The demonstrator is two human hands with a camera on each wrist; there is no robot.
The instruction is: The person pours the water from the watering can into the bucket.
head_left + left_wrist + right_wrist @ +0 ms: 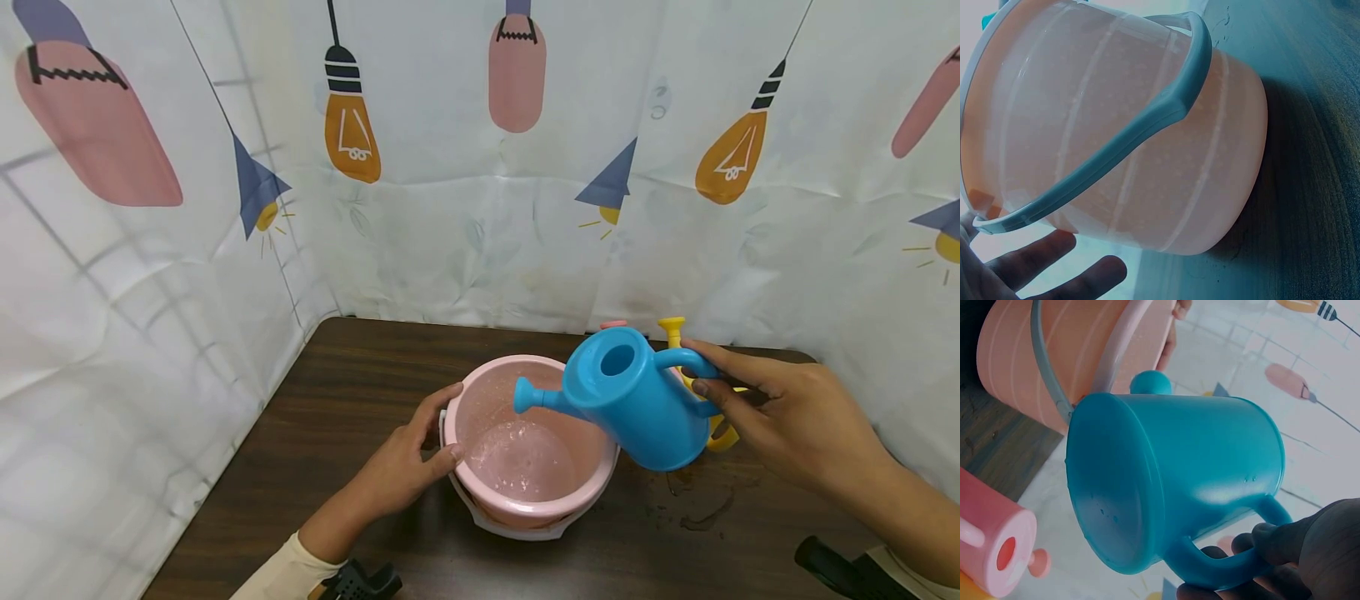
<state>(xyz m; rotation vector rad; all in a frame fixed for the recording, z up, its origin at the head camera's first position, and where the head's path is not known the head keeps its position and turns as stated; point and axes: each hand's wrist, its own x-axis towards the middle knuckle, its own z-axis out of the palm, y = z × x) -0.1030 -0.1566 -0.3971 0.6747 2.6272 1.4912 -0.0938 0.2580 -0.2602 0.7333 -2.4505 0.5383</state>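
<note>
A blue watering can [645,408] hangs tilted over the right side of a pink bucket [468,483], its spout pointing left above the opening. My right hand [795,408] grips the can's looped handle, fingers wrapped through it in the right wrist view. Water drops cling to the can's base [1110,487]. At the bucket's left rim, my left hand [401,467] holds the edge, thumb over the rim; two of its fingers stretch out beside the wall in the left wrist view. Clear water with bubbles [521,458] lies inside the bucket. The bucket's grey handle [1129,137] hangs down.
Behind the blue can stands a yellow watering can [672,327], mostly hidden. Near it is a pink watering can [1004,537]. Spilled water [708,517] wets the dark wooden table [300,433] at right. A patterned curtain [465,250] hangs along the back and left.
</note>
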